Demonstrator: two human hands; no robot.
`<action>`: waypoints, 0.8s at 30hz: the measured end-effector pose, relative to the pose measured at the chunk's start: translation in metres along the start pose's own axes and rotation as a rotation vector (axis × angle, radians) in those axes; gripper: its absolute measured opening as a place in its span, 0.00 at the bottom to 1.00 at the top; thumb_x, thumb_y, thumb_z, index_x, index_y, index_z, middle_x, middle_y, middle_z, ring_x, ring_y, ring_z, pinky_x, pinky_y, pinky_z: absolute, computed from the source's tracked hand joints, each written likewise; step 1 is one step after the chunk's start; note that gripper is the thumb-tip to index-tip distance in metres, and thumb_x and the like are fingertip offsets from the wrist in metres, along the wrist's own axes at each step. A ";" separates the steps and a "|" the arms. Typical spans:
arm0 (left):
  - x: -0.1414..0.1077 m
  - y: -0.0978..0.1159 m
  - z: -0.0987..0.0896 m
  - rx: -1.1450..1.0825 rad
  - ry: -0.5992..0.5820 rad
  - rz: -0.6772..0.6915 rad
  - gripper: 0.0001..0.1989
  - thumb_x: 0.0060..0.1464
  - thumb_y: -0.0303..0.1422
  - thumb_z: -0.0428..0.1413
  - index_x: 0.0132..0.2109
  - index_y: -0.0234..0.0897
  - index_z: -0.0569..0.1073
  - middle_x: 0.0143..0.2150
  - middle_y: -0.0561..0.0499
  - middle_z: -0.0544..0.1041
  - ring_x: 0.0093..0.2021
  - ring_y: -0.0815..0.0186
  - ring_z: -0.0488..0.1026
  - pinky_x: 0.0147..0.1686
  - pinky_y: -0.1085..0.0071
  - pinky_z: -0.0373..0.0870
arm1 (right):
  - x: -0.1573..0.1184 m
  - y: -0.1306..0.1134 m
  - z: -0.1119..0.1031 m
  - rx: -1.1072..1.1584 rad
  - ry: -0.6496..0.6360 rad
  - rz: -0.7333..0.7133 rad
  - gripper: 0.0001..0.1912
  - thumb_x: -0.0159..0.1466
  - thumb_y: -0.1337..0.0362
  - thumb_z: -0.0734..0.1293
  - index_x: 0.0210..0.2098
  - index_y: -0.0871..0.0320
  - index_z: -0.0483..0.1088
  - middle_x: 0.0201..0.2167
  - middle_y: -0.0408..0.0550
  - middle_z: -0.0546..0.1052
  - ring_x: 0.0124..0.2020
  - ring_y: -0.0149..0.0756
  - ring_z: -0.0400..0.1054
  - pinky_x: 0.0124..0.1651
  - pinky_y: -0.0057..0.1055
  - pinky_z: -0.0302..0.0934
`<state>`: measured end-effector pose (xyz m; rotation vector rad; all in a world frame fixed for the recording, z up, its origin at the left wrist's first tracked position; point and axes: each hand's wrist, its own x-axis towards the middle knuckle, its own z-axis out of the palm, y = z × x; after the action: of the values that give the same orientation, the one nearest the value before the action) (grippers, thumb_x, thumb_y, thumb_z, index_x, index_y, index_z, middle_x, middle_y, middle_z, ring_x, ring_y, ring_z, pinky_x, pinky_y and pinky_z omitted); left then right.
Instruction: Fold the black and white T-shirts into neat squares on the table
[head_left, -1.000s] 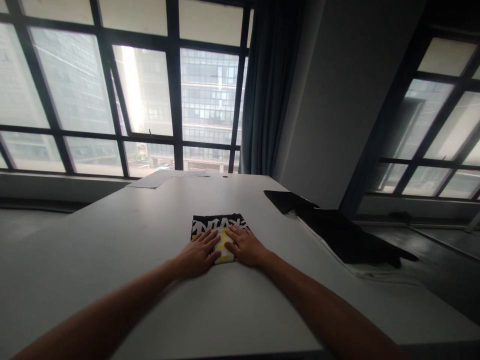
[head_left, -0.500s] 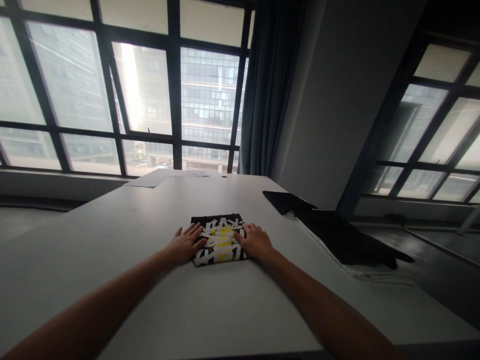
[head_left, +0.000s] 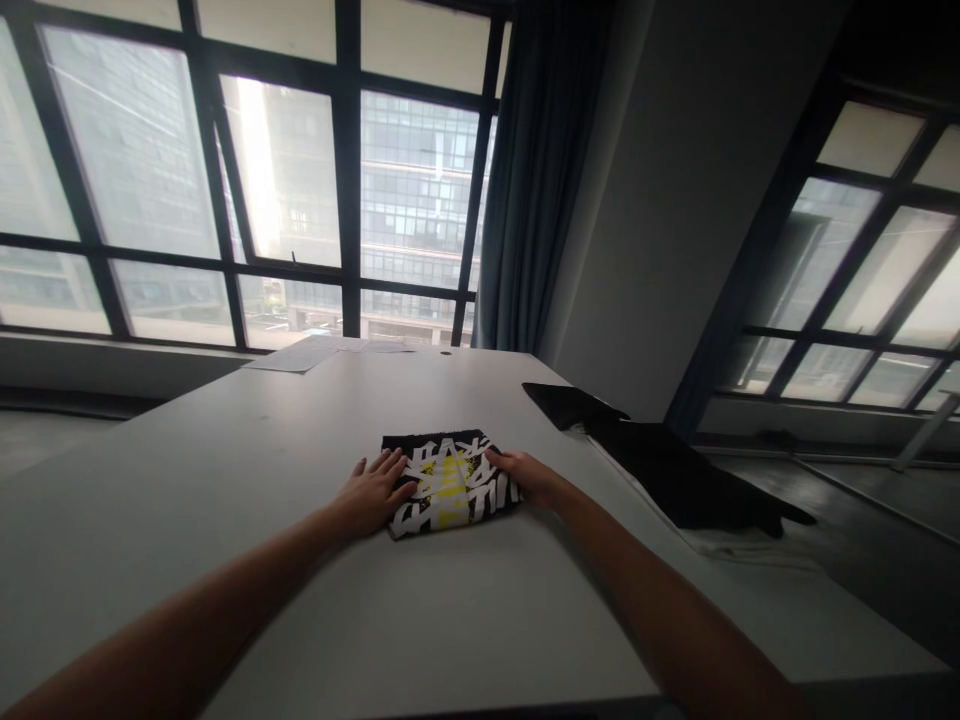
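A folded black shirt (head_left: 454, 500) with bold white lettering and a yellow patch lies on the white table in front of me. My left hand (head_left: 375, 487) rests flat on its left edge, fingers stretched out and slightly spread. At the right edge, my right hand (head_left: 531, 478) pinches the cloth, thumb on top and the other fingers out of sight underneath. That right side looks lifted a little from the tabletop. Only the printed outer layer shows, so the inner folds are hidden.
Black cloth pieces (head_left: 667, 465) lie along the table's right edge, with pale cloth (head_left: 750, 550) beneath them. White paper sheets (head_left: 300, 352) sit at the far left end of the white table (head_left: 465, 620). A blue curtain (head_left: 517, 200) hangs beside the windows.
My right hand has gone from lying flat on the shirt to gripping its right edge and has shifted right. The shirt's right side now reaches farther out. My left hand stays in place.
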<state>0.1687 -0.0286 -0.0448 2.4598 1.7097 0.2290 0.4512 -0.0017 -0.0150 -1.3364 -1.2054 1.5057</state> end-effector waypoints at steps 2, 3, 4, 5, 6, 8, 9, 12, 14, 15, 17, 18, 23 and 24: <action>-0.003 0.006 0.001 -0.006 0.004 0.012 0.37 0.64 0.54 0.33 0.71 0.37 0.51 0.74 0.45 0.44 0.73 0.55 0.38 0.68 0.50 0.39 | -0.004 -0.003 -0.002 0.006 -0.080 0.101 0.19 0.63 0.55 0.70 0.42 0.66 0.73 0.40 0.60 0.81 0.40 0.43 0.77 0.42 0.35 0.74; -0.005 0.009 0.001 -0.008 0.004 0.020 0.37 0.64 0.54 0.33 0.71 0.36 0.52 0.74 0.45 0.44 0.73 0.55 0.39 0.68 0.50 0.39 | -0.005 -0.004 -0.003 -0.002 -0.109 0.152 0.18 0.63 0.55 0.70 0.40 0.66 0.73 0.38 0.59 0.81 0.39 0.42 0.78 0.41 0.34 0.74; -0.006 0.012 0.001 -0.010 0.002 0.027 0.37 0.65 0.54 0.33 0.71 0.35 0.52 0.74 0.45 0.44 0.73 0.55 0.38 0.68 0.50 0.39 | -0.007 -0.005 -0.004 -0.014 -0.130 0.189 0.16 0.63 0.56 0.70 0.39 0.66 0.74 0.37 0.59 0.81 0.37 0.42 0.78 0.41 0.34 0.74; -0.007 0.015 0.000 -0.015 -0.003 0.031 0.37 0.65 0.53 0.34 0.71 0.35 0.51 0.74 0.45 0.44 0.73 0.56 0.38 0.68 0.50 0.39 | -0.008 -0.005 -0.006 -0.027 -0.140 0.207 0.14 0.62 0.58 0.70 0.38 0.66 0.74 0.36 0.58 0.82 0.36 0.41 0.78 0.40 0.34 0.74; -0.009 0.016 -0.001 -0.025 -0.012 0.031 0.37 0.65 0.53 0.33 0.71 0.34 0.51 0.74 0.45 0.44 0.73 0.56 0.38 0.69 0.50 0.39 | -0.008 -0.005 -0.007 -0.038 -0.140 0.205 0.11 0.62 0.62 0.70 0.38 0.66 0.74 0.35 0.58 0.82 0.36 0.41 0.78 0.40 0.34 0.74; -0.010 0.018 -0.005 -0.061 -0.027 0.021 0.36 0.65 0.52 0.32 0.72 0.34 0.50 0.74 0.45 0.43 0.73 0.57 0.38 0.69 0.49 0.39 | -0.007 -0.004 -0.010 -0.052 -0.109 0.150 0.08 0.60 0.69 0.69 0.39 0.66 0.73 0.35 0.57 0.82 0.35 0.40 0.78 0.40 0.34 0.73; -0.010 0.018 -0.007 -0.081 -0.025 0.016 0.36 0.66 0.51 0.32 0.72 0.35 0.50 0.74 0.45 0.44 0.73 0.58 0.38 0.69 0.49 0.40 | -0.006 -0.003 -0.011 -0.058 -0.080 0.102 0.09 0.59 0.71 0.68 0.40 0.66 0.73 0.36 0.57 0.82 0.35 0.40 0.78 0.39 0.34 0.73; -0.009 0.013 -0.010 -0.116 0.010 -0.006 0.34 0.66 0.50 0.31 0.71 0.38 0.51 0.74 0.47 0.45 0.73 0.59 0.40 0.68 0.49 0.41 | 0.002 -0.001 -0.017 -0.097 0.024 -0.038 0.11 0.57 0.73 0.65 0.40 0.63 0.72 0.34 0.52 0.82 0.34 0.40 0.77 0.37 0.32 0.72; -0.008 0.010 -0.008 -0.115 0.027 -0.036 0.33 0.66 0.48 0.31 0.71 0.38 0.51 0.74 0.47 0.46 0.73 0.60 0.41 0.68 0.51 0.42 | 0.010 -0.004 -0.023 -0.119 0.081 -0.088 0.11 0.56 0.72 0.64 0.39 0.62 0.72 0.31 0.49 0.81 0.32 0.39 0.76 0.33 0.31 0.70; -0.008 0.008 -0.007 -0.111 0.032 -0.047 0.33 0.66 0.47 0.31 0.71 0.37 0.51 0.74 0.46 0.47 0.73 0.60 0.42 0.69 0.51 0.43 | 0.015 -0.007 -0.027 -0.119 0.089 -0.094 0.11 0.55 0.72 0.64 0.39 0.61 0.71 0.30 0.48 0.81 0.30 0.38 0.76 0.32 0.30 0.69; -0.006 0.006 -0.003 -0.096 0.039 -0.049 0.33 0.67 0.46 0.31 0.71 0.35 0.52 0.73 0.45 0.49 0.73 0.59 0.44 0.69 0.51 0.43 | 0.027 -0.016 -0.034 -0.101 0.082 -0.085 0.11 0.55 0.71 0.64 0.38 0.61 0.71 0.27 0.47 0.79 0.27 0.37 0.74 0.29 0.29 0.68; -0.005 0.005 -0.001 -0.085 0.034 -0.043 0.33 0.67 0.46 0.31 0.71 0.35 0.52 0.73 0.45 0.50 0.73 0.59 0.44 0.69 0.51 0.43 | 0.034 -0.021 -0.037 -0.089 0.070 -0.082 0.11 0.55 0.71 0.63 0.37 0.61 0.71 0.26 0.47 0.79 0.26 0.37 0.74 0.28 0.29 0.67; -0.003 0.006 0.002 -0.043 -0.008 -0.029 0.33 0.66 0.49 0.32 0.70 0.38 0.55 0.73 0.47 0.50 0.73 0.57 0.43 0.69 0.48 0.41 | 0.083 -0.063 -0.038 -0.105 0.032 -0.200 0.08 0.53 0.71 0.63 0.33 0.60 0.70 0.21 0.45 0.76 0.23 0.36 0.71 0.27 0.30 0.66; -0.003 0.006 0.001 -0.040 -0.010 -0.029 0.33 0.66 0.49 0.32 0.70 0.38 0.55 0.73 0.47 0.50 0.73 0.57 0.43 0.69 0.48 0.41 | 0.095 -0.074 -0.038 -0.127 0.058 -0.249 0.07 0.53 0.71 0.63 0.32 0.60 0.70 0.21 0.46 0.76 0.23 0.37 0.71 0.27 0.30 0.66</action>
<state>0.1736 -0.0333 -0.0450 2.4023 1.7187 0.2455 0.4718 0.1132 0.0326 -1.2501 -1.3926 1.2247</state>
